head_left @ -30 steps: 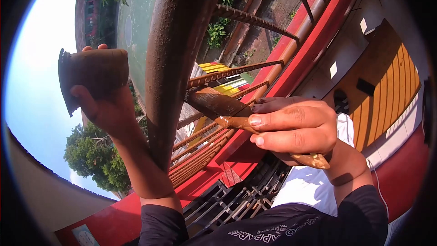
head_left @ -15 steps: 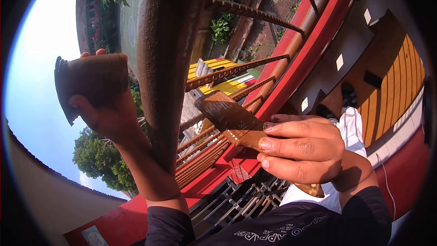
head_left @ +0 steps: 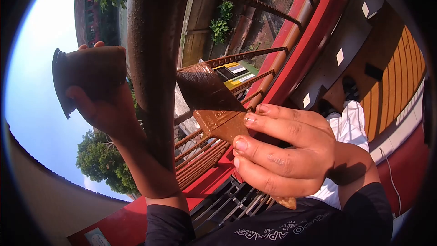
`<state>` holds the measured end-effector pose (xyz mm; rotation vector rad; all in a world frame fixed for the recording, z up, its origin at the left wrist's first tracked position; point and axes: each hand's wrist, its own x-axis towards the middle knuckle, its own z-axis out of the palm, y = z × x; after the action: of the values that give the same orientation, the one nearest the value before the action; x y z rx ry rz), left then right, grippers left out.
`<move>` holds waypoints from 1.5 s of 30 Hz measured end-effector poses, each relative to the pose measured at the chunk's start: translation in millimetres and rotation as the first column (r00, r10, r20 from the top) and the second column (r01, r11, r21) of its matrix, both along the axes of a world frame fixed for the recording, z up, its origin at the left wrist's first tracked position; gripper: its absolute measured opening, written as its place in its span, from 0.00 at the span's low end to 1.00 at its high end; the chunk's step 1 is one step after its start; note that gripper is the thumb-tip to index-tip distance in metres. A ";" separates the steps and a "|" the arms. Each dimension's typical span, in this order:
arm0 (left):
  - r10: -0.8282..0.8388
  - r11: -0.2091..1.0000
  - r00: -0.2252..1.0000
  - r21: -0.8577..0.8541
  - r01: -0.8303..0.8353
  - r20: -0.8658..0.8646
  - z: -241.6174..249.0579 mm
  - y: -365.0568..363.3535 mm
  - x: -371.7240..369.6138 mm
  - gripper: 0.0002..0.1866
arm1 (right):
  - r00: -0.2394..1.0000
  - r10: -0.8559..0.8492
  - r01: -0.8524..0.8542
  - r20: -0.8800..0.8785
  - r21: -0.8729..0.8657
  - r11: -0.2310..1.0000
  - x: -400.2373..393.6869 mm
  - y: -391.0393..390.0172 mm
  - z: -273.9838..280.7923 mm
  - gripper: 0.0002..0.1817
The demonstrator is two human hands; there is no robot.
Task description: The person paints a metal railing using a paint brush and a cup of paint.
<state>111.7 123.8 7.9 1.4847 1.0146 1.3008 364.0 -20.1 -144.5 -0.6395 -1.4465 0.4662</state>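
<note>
A wide paintbrush [head_left: 221,120], its bristles and ferrule coated in brown paint, is gripped by the handle in my right hand [head_left: 291,150]. Brown smears mark those fingers. The bristle tip reaches the edge of the thick brown rail [head_left: 152,64], overlapping it in this view. Beyond the rail, my left hand [head_left: 107,107] is wrapped around a dark cup-like container [head_left: 93,70], which has a ragged, flared rim. What is inside the container is hidden. My left forearm passes beside the rail's lower part.
Ribbed rusty bars [head_left: 246,2] run from the rail to a red ledge [head_left: 314,45]. A black metal grating [head_left: 232,207] lies below my hands. To the right are my feet [head_left: 349,89] on a brown mat [head_left: 396,77], beside a dark flat object [head_left: 374,72]. A pale cable [head_left: 392,182] hangs nearby.
My right hand has moved left and the brush has swung up, bringing its bristles to the rail's edge. My left hand and the container have shifted only slightly.
</note>
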 end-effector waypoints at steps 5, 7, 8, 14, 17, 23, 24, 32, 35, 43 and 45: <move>0.005 0.999 1.000 -0.035 -0.005 -0.010 -0.2 -2.6 -1.2 0.38 | 0.996 0.002 0.004 -0.093 0.066 0.998 -20.0 -8.0 -10.0 0.09; 0.009 0.999 1.000 -0.036 -0.010 -0.026 -1.6 -4.5 0.1 0.39 | 0.998 0.012 -0.010 -0.063 0.030 0.999 -15.7 -6.3 -12.0 0.08; 0.006 1.000 0.999 -0.027 -0.007 -0.043 -1.6 -5.1 1.4 0.39 | 0.999 0.018 -0.017 -0.048 0.012 1.000 -13.5 -5.6 -13.0 0.08; 0.007 1.000 1.000 -0.017 -0.007 -0.020 0.3 -4.4 5.5 0.40 | 0.994 -0.003 0.019 0.114 -0.140 0.990 3.5 -10.6 -59.9 0.12; 0.000 1.000 0.999 -0.018 0.000 -0.032 2.0 -5.1 6.0 0.40 | 1.000 -0.013 0.013 -0.023 -0.024 1.000 -0.1 -10.6 -50.9 0.11; 0.049 0.999 0.998 -0.005 -0.049 -0.044 3.2 -6.5 7.0 0.41 | 0.999 0.014 -0.012 0.032 -0.084 0.996 1.5 1.7 -82.9 0.09; 0.063 0.998 0.997 -0.005 -0.063 -0.034 2.0 -7.8 7.7 0.42 | 0.997 -0.068 0.058 -0.030 -0.259 0.964 -2.7 -1.6 -93.1 0.12; 0.087 0.996 0.992 0.024 -0.085 -0.090 1.4 -12.6 13.7 0.43 | 0.981 0.016 -0.078 -0.192 -0.319 0.944 6.7 3.9 -82.8 0.14; 0.094 0.996 0.994 0.007 -0.094 -0.058 2.7 -11.2 13.4 0.43 | 0.985 -0.048 -0.016 -0.163 -0.370 0.929 12.5 -3.8 -102.0 0.14; 0.158 0.987 0.983 0.009 -0.158 -0.095 -0.3 -12.1 19.7 0.47 | 0.988 -0.031 -0.021 -0.154 -0.329 0.944 -1.3 -4.2 -113.8 0.16; 0.169 0.986 0.978 0.029 -0.167 -0.122 0.0 -12.3 15.8 0.47 | 0.987 -0.133 0.085 -0.092 -0.404 0.911 -1.7 -8.1 -134.1 0.14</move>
<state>127.5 111.6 7.9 1.5365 1.2342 1.3520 362.3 -28.2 -278.6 -0.9973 -1.2025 0.7086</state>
